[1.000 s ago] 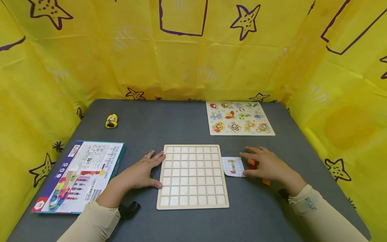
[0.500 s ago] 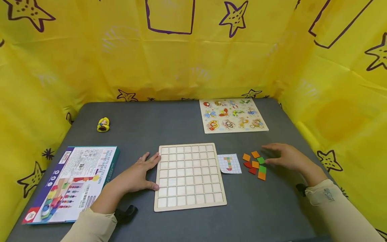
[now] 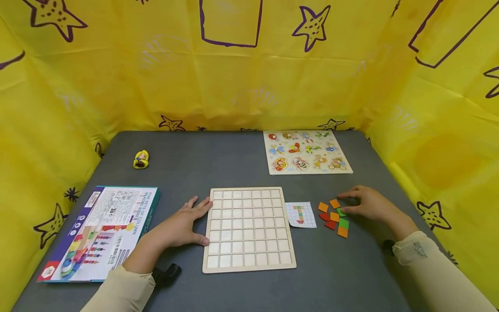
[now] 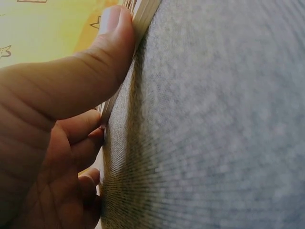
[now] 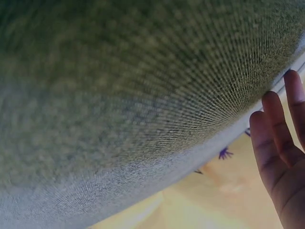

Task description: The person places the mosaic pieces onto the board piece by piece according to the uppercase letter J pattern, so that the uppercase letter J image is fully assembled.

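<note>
A wooden grid board (image 3: 249, 270) lies flat on the grey table in the middle of the head view. My left hand (image 3: 177, 227) rests along the board's left side, its spread thumb and fingertips touching the edge. The left wrist view shows the thumb (image 4: 86, 71) against that edge. To the right of the board is a small paper card (image 3: 309, 210) with a coloured pattern on a grid. Beyond the card lie loose orange, green and red tiles (image 3: 334, 217). My right hand (image 3: 372, 208) is at their right side, fingers extended, thumb tip at a green tile (image 3: 341, 212).
A boxed toy set (image 3: 105, 216) lies at the left. Behind it stands a small yellow figure (image 3: 141, 159). An insect picture puzzle (image 3: 308, 153) lies at the back right. Yellow cloth with star drawings (image 3: 234, 86) surrounds the table's back and sides.
My right hand has moved right, off the tiles it was covering, so they now show spread out beside the card. The left hand stays at the board's edge. The head view shifted slightly.
</note>
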Demonstrator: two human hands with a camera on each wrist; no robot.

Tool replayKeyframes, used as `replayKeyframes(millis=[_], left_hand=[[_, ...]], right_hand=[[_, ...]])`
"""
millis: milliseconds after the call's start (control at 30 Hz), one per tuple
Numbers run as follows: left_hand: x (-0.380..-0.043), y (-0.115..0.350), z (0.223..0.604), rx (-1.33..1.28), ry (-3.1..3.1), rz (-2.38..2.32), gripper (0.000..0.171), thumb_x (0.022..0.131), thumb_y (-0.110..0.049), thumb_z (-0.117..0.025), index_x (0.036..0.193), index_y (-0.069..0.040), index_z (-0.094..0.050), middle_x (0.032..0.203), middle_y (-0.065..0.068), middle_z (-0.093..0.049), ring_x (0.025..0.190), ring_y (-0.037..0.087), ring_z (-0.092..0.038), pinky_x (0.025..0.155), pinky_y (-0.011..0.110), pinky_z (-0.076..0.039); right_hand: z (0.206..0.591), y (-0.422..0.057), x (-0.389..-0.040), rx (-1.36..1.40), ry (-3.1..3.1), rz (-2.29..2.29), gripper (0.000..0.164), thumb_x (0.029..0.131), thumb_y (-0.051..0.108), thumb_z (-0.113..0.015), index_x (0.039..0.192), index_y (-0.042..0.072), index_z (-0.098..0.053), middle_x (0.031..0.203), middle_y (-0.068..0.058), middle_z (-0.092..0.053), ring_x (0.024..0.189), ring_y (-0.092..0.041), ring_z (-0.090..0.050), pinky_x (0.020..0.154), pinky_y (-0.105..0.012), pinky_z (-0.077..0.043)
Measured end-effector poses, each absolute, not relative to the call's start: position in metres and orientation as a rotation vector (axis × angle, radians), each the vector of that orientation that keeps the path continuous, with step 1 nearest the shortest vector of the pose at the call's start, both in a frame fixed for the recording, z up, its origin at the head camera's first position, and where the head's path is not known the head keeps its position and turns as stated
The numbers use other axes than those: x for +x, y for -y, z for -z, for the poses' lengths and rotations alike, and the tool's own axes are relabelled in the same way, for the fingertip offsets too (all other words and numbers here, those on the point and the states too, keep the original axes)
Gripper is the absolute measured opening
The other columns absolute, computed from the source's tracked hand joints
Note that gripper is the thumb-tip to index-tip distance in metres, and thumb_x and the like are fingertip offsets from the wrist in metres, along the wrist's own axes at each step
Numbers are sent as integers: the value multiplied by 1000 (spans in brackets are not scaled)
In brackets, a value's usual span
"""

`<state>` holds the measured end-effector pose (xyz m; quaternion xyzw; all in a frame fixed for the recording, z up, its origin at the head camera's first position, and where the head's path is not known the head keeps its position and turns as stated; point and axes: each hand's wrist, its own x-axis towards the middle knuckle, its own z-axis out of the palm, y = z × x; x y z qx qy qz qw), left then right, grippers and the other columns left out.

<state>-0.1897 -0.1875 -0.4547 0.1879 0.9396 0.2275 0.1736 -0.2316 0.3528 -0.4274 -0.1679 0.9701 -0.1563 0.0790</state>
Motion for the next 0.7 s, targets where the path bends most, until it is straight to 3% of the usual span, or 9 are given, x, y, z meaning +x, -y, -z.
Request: replayKeyframes(millis=[233,500,700], left_hand=[[-190,187,454,540,-2664,-641,109,63,-60,-76,150,-29,-20,158,-9,-14,145,38,-3,106,64,-23],[-190,186,458,519,-2661,-652,109,60,-61,-76,150,-31,-21,157,-10,-15,145,38,-4,105,66,-23],[-191,188,457,508,-2664,-653,109,60,-62,-75,150,-32,-20,158,-10,-15,145,39,-5,105,66,-23]], right_hand=[[426,-349,-231,-505,-2906,466,45,79,43,-72,116,17,-68,105,-8,-61,96,-26,-58,79,-43,-47],[433,-351,-234,-549,-2923,441,37,80,34,-73,114,18,-70,99,-4,-61,90,-20,-57,74,-35,-46],[433,-345,-236,-556,-2944,437,35,80,37,-73,111,20,-71,98,-2,-60,89,-19,-56,73,-33,-45]])
